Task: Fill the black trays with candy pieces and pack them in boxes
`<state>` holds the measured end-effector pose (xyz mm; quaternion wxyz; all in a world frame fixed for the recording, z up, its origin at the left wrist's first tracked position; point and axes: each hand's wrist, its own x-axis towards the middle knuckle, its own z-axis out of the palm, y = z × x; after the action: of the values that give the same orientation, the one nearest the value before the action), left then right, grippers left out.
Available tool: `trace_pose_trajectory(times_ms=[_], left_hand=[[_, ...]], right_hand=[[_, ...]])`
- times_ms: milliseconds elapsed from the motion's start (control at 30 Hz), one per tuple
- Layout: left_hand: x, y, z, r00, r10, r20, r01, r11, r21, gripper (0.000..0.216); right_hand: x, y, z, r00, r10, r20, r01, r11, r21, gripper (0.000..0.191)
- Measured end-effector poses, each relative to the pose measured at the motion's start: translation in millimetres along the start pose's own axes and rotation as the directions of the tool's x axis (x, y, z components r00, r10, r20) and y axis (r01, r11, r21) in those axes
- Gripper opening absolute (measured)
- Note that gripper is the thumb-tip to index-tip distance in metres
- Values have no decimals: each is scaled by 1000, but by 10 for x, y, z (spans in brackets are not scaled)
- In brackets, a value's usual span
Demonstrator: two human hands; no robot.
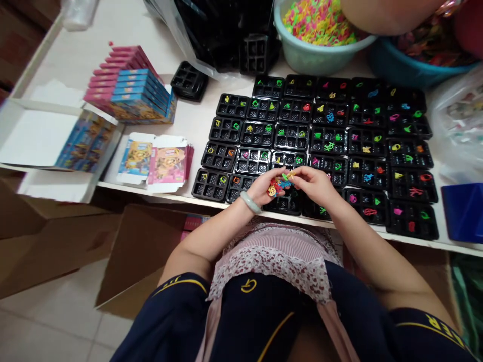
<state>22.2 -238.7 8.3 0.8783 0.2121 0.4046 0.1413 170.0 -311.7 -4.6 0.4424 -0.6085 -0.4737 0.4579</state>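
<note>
Small trinkets (273, 188) above black tray (289, 203), cupped in left hand (260, 187), fingers curled round; right hand (314, 183), fingers pinched on trinkets.

Multicoloured plastic pieces (272, 189) in the left hand (261, 185) are too small to identify; the right edge crops a blue plastic box (463, 211).

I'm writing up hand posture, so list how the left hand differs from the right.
The left hand cups small colourful pieces in its upturned palm; the right hand, palm down, pinches at them. The left wrist wears a pale bangle; the right wrist is bare. Both hands are ungloved and over the black compartment trays.
</note>
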Motion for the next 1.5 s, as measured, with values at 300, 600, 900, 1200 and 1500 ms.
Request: trace_pose_trajectory(times_ms=[300, 600, 900, 1200, 1500], left_hand=[[-94, 4, -100, 998, 46, 46, -53, 984, 172, 9], [-210, 137, -343, 990, 124, 68, -140, 928, 344, 21], [-347, 344, -583, 973, 229, 4, -212, 898, 385, 21], [-153, 242, -421, 975, 220, -1, -207, 920, 332, 27], [142, 407, -222, 983, 181, 22, -181, 962, 204, 19]], right_hand=[[77, 59, 65, 995, 88, -53, -81, 990, 115, 28], [-149, 102, 31, 993, -22, 116, 45, 978, -204, 11], [-28, 92, -59, 971, -206, 119, 234, 745, -625, 23], [245, -31, 28, 960, -267, 79, 265, 793, -549, 24], [556, -22, 14, 958, -283, -40, 247, 888, -389, 18]])
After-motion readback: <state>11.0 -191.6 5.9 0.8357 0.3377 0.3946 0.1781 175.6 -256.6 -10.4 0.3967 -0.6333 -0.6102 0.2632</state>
